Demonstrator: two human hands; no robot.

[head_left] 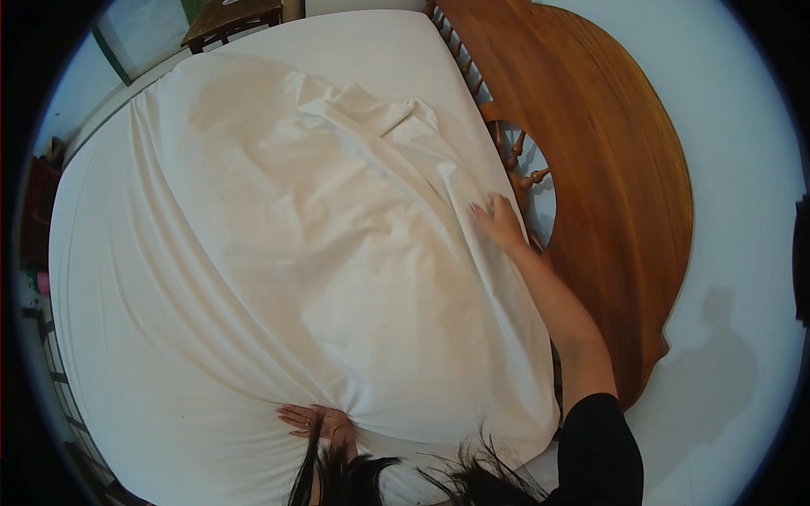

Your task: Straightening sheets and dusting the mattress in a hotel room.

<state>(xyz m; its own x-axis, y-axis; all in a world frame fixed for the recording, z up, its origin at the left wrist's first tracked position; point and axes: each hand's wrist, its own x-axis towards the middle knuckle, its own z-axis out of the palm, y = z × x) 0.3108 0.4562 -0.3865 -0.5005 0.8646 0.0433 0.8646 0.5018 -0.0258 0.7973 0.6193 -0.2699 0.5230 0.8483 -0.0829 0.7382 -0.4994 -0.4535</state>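
A cream-white sheet (363,278) lies loose and rumpled over the bed, with folds bunched near its far end and long creases down the left. My left hand (325,419) presses on the cloth at the near edge, fingers stretched out to the left; dark hair partly covers its wrist. Further off, along the bed's right side, my right hand (501,221) touches the sheet's edge beside the wooden headboard. Its fingers are slightly bent and apart, with no cloth visibly pinched between them.
The brown wooden headboard (599,177) with turned spindles (515,160) runs along the right, close to my right forearm. A pale mattress (363,38) shows beyond the sheet. At the far left stands a small wooden table (232,21). My shadow (717,363) falls at the right.
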